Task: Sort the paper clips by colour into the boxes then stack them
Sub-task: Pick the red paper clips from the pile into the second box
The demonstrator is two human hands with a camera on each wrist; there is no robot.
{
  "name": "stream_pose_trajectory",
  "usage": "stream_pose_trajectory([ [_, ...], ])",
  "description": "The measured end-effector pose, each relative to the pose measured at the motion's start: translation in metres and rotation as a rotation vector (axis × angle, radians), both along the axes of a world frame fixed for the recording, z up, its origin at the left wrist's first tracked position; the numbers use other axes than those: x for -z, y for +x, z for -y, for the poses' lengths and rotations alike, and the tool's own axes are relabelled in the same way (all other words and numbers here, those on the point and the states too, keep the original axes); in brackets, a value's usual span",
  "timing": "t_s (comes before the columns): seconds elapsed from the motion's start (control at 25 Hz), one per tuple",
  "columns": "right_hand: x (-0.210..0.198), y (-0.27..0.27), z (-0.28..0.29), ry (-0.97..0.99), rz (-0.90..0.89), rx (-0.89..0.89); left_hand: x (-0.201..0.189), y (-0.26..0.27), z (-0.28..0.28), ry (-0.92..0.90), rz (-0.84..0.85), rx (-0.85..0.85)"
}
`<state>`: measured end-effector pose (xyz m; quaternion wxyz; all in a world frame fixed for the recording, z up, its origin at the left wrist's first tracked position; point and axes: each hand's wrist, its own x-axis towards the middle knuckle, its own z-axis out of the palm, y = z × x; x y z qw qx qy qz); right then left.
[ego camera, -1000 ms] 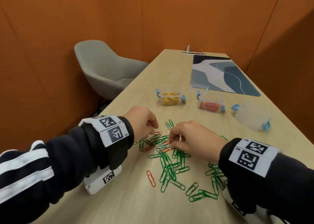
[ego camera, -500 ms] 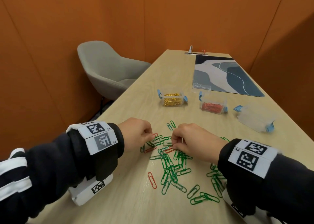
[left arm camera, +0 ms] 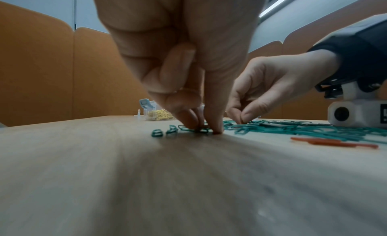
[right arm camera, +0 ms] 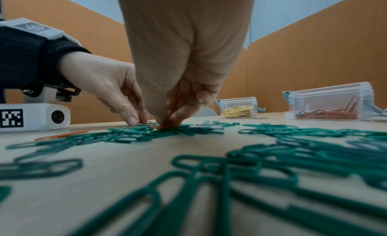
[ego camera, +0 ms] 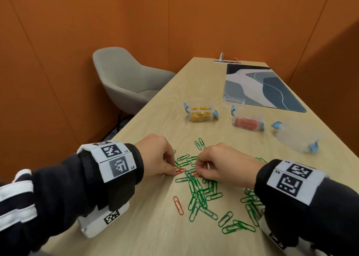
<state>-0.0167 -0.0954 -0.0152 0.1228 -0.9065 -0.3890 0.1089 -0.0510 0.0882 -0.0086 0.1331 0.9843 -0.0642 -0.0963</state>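
Head view: left hand (ego camera: pixel 157 156) and right hand (ego camera: pixel 219 164) each pinch a red wire paper clip (ego camera: pixel 179 170). Right wrist view alone shows red clips already inside the right fist (right arm camera: pixel 178 97).

Both arms wear dark sleeves (ego camera: pixel 58 180); the left one carries white stripes (ego camera: pixel 17 193) above the elbow. A white band (ego camera: pixel 114 160) printed with black square codes wraps each wrist, lettered L4, L5 and R5. Beneath each wrist hangs a white camera block (right arm camera: pixel 39 117) with a round lens and black brackets.
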Motion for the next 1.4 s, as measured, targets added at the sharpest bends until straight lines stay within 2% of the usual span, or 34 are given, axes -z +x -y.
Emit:
stream_pose_trajectory([
  [0.36,0.000,0.002,0.001,0.014,-0.008,0.034,0.003,0.000,0.002,-0.025,-0.015,0.053],
  [0.6,-0.001,-0.002,0.000,-0.122,-0.015,0.036,0.006,-0.001,0.011,0.040,-0.110,0.094],
  [0.84,-0.001,-0.005,0.003,-0.219,0.056,-0.033,0.001,-0.003,0.008,-0.025,-0.080,0.053],
  [0.96,-0.003,-0.004,0.005,-0.139,0.064,-0.015,-0.005,-0.001,0.002,-0.220,-0.120,-0.038],
  [1.2,-0.014,-0.011,0.019,0.156,0.049,0.056,-0.013,-0.004,0.007,-0.993,-0.550,-0.253],
  [1.32,-0.025,-0.019,0.031,0.274,0.109,0.077,-0.010,0.002,0.031,-1.184,-0.724,-0.328],
  [1.4,-0.031,-0.023,0.035,0.226,0.164,0.037,-0.008,0.009,0.053,-1.299,-0.793,-0.366],
])
